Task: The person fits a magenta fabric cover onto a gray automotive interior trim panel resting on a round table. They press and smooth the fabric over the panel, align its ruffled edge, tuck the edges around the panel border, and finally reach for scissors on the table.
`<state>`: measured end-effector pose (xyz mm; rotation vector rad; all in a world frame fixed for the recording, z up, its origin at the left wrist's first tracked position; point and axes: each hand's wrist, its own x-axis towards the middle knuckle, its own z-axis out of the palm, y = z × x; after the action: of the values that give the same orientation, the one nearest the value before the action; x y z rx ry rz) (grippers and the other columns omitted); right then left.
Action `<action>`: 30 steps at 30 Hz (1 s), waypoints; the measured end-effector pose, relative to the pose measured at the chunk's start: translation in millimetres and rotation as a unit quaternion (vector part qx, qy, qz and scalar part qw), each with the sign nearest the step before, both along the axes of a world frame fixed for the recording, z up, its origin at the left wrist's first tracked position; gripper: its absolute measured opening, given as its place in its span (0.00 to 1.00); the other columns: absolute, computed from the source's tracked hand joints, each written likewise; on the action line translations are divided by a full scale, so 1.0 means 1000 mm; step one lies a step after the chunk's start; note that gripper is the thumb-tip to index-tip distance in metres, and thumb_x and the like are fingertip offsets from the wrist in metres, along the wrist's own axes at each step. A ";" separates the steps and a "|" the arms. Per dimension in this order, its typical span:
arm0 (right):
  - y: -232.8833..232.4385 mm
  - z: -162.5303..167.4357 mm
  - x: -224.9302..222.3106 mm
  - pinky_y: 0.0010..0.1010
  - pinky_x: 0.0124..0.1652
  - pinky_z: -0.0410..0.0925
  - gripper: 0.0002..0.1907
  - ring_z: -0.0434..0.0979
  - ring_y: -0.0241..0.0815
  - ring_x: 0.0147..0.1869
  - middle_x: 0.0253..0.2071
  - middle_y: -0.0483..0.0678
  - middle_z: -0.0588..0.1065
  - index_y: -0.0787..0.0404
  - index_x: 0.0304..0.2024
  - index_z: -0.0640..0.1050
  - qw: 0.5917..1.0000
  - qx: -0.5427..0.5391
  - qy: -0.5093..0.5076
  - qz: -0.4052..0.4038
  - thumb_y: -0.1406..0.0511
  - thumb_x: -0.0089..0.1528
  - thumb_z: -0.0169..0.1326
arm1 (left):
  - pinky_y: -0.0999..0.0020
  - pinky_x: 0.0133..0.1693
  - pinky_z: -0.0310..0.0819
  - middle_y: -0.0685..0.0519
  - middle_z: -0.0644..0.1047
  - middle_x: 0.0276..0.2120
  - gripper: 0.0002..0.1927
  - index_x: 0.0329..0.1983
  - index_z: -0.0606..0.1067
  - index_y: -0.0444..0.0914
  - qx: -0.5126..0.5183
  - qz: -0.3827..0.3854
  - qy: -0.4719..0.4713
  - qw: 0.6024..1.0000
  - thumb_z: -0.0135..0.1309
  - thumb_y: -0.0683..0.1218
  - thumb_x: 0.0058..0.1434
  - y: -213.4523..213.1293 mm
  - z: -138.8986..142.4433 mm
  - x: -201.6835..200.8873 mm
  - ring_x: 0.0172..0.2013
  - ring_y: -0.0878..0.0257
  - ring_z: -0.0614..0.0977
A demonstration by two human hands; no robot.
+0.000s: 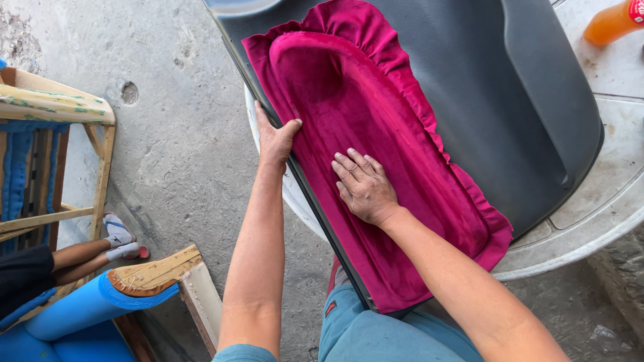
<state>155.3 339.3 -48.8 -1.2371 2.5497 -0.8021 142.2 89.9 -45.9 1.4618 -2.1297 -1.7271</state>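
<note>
Item: door panel (510, 100), dark grey plastic, lying across a white table (590, 228) with its near end over the person's lap.

Covering: magenta velvet cloth (376, 154) spread over the panel's long recessed middle. It follows the hollow closely at the centre; its edges stand loose and ruffled along the far side of the panel and at both ends.

Left hand (276, 137): at the panel's near-left edge, thumb on the cloth, fingers wrapped over the rim, clamping cloth margin and panel together.

Right hand (363, 188): flat on the cloth inside the hollow, fingers spread, palm down, grasping nothing, only pressing.

Step in hand, as judged: smoothing the cloth into the recess while the edge is steadied. The next move would seem to call for firm, even pressure worked outward toward the ruffled border, with the panel kept from sliding.

Nearby: an orange bottle (614, 20) on the table beyond the panel; left of the panel, on the concrete floor (181, 167), a wooden frame (60, 114) and blue padding (80, 308); another person's legs (87, 255) there.
</note>
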 end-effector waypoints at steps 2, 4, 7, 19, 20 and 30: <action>0.000 0.000 0.000 0.44 0.72 0.50 0.24 0.59 0.46 0.78 0.71 0.44 0.68 0.56 0.66 0.73 1.000 0.001 0.001 0.004 0.57 0.68 0.49 | 0.58 0.65 0.64 0.39 0.55 0.73 0.61 0.79 0.40 0.40 -0.006 0.004 -0.013 1.000 0.63 0.51 0.47 -0.001 -0.003 0.000 0.68 0.47 0.65; 0.000 -0.001 0.000 0.43 0.73 0.50 0.23 0.59 0.45 0.78 0.70 0.44 0.68 0.55 0.65 0.73 1.000 0.003 0.005 0.003 0.57 0.69 0.49 | 0.58 0.68 0.58 0.39 0.53 0.75 0.60 0.79 0.42 0.38 -0.028 0.004 -0.010 1.000 0.64 0.53 0.50 -0.003 -0.010 -0.003 0.72 0.47 0.60; 0.000 -0.003 0.001 0.43 0.72 0.50 0.23 0.59 0.45 0.78 0.71 0.44 0.68 0.56 0.65 0.73 1.000 0.006 -0.004 0.002 0.57 0.69 0.49 | 0.59 0.71 0.52 0.38 0.53 0.76 0.58 0.79 0.43 0.36 -0.045 0.033 0.029 0.998 0.63 0.54 0.53 -0.001 -0.024 -0.007 0.74 0.46 0.57; -0.001 0.001 0.000 0.43 0.72 0.50 0.24 0.60 0.46 0.77 0.70 0.44 0.68 0.55 0.65 0.74 1.000 -0.004 0.005 -0.004 0.58 0.68 0.50 | 0.59 0.65 0.63 0.40 0.59 0.71 0.60 0.78 0.41 0.40 0.048 0.079 0.031 0.995 0.59 0.48 0.44 0.002 -0.008 -0.009 0.67 0.47 0.68; -0.001 0.000 0.000 0.43 0.72 0.50 0.24 0.60 0.45 0.77 0.70 0.44 0.68 0.55 0.65 0.74 1.000 -0.005 0.006 -0.004 0.57 0.68 0.50 | 0.59 0.66 0.61 0.41 0.58 0.72 0.60 0.79 0.42 0.40 0.041 0.076 0.026 0.996 0.60 0.49 0.45 0.002 -0.009 -0.010 0.68 0.47 0.67; 0.000 -0.004 0.003 0.43 0.73 0.50 0.23 0.59 0.45 0.78 0.71 0.44 0.68 0.55 0.65 0.73 1.000 0.006 0.002 -0.004 0.57 0.69 0.48 | 0.58 0.66 0.62 0.38 0.56 0.73 0.58 0.80 0.41 0.39 0.017 0.076 0.033 0.996 0.60 0.48 0.50 0.003 -0.022 -0.008 0.68 0.47 0.66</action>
<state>158.4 339.0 -52.6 -1.2259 2.5610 -0.7862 134.5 92.9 -68.4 1.5094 -1.9117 -1.7388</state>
